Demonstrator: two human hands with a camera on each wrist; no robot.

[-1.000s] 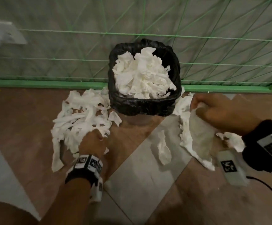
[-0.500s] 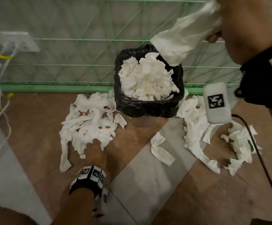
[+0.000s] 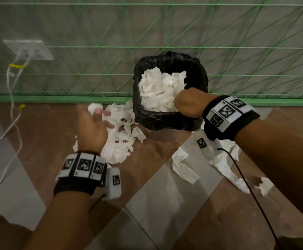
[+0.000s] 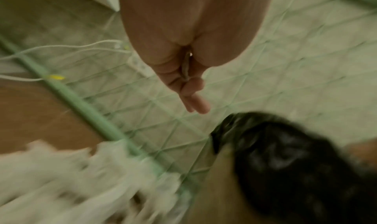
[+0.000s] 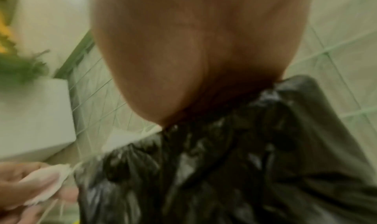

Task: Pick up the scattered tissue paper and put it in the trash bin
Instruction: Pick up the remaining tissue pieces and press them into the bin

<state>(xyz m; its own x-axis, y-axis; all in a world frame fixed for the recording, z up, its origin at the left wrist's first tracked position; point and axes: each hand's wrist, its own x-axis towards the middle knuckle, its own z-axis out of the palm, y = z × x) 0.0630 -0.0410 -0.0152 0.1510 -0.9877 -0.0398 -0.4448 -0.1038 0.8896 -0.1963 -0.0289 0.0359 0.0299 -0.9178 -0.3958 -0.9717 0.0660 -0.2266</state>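
1. wood-and-tile floor [image 3: 156, 204] runs up to a green-netted wall [image 3: 92, 33] across the top of the frame; the trash bin [image 3: 165, 121], lined in black, stands against it at upper centre, already heaped with tissue.
2. right hand [image 3: 188, 102] is at the bin's near right rim with its fingers curled down into the heap; whether they hold tissue or only press it cannot be told.
3. left hand [image 3: 92, 127], left of the bin, has a small wad [image 3: 93, 108] pinched at its fingertips, other fingers loosely spread, above the big tissue pile [image 3: 120, 139] at centre left.
4. more strips [image 3: 183, 168] lie at lower right of the bin, some under the right wrist's cable [image 3: 246, 186].
5. risk: the bin looks nearly full, so added wads may spring back over the rim.
6. risk: pushing at one rim could tip the light bin or drag its liner in.
7. risk: thin strips may tear or slip from a loose pinch, and the cable may drag pieces about.
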